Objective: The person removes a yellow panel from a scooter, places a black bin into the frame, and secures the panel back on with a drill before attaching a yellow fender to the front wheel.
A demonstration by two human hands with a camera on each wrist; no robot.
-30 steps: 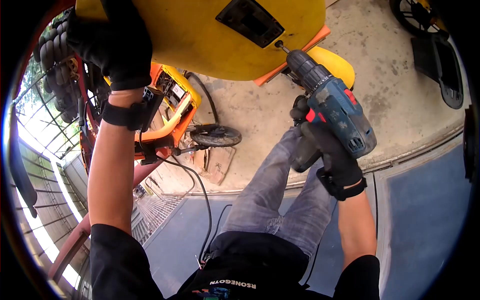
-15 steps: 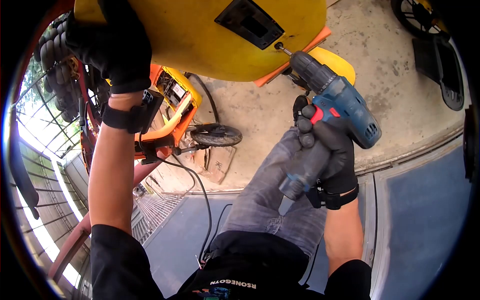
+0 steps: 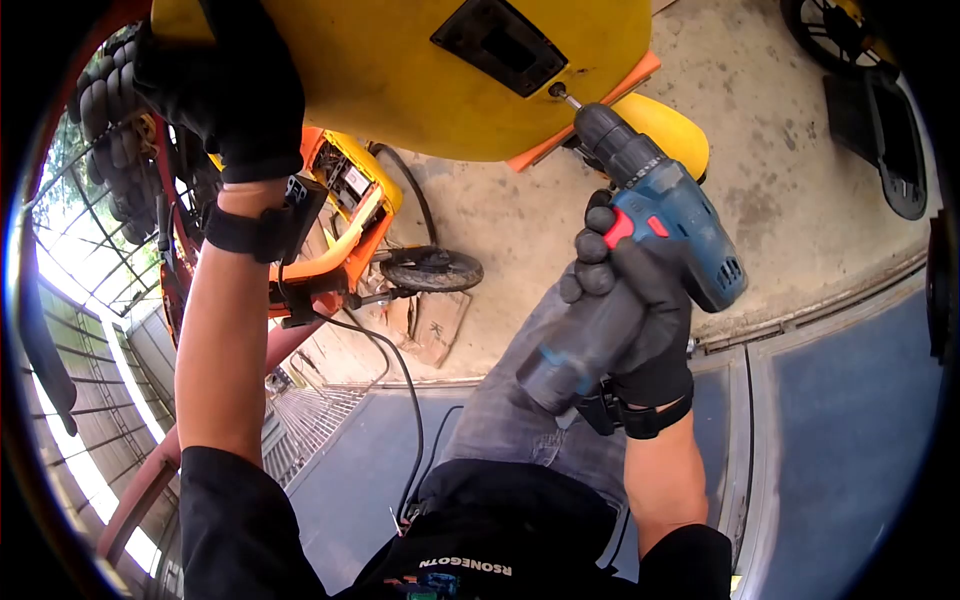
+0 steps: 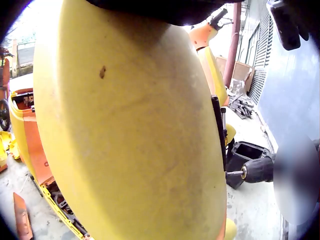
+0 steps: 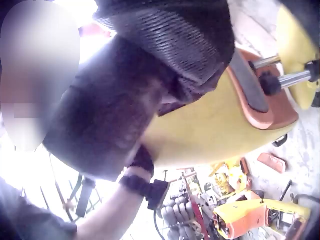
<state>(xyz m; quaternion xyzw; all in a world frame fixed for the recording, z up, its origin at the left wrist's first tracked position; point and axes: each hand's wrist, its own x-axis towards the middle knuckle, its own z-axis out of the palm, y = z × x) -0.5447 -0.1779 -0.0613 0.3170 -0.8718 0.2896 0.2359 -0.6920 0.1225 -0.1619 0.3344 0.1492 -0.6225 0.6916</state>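
In the head view a yellow panel (image 3: pixel 400 90) with a black rectangular insert (image 3: pixel 498 45) fills the top. The gloved left hand (image 3: pixel 228 95) rests on the panel's left part; its fingertips are hard to make out. My gloved right hand (image 3: pixel 645 300) grips the handle of a blue cordless drill (image 3: pixel 690 225). The drill's bit meets a small dark fastener (image 3: pixel 557 90) at the panel's edge, beside the insert. In the left wrist view the drill chuck (image 4: pixel 260 170) stands at the right edge of the yellow panel (image 4: pixel 145 125).
A yellow and orange scooter body (image 3: pixel 350 195) with a wheel (image 3: pixel 432 271) stands below the panel. A black part (image 3: pixel 885 140) lies on the concrete at right. Stacked tyres (image 3: pixel 110 130) are at upper left. A cable (image 3: pixel 412 400) hangs beside the person's legs.
The right hand and the drill's handle have swung down and to the left, with the battery end turned leftward. The bit stays at the fastener. The left hand has barely moved.
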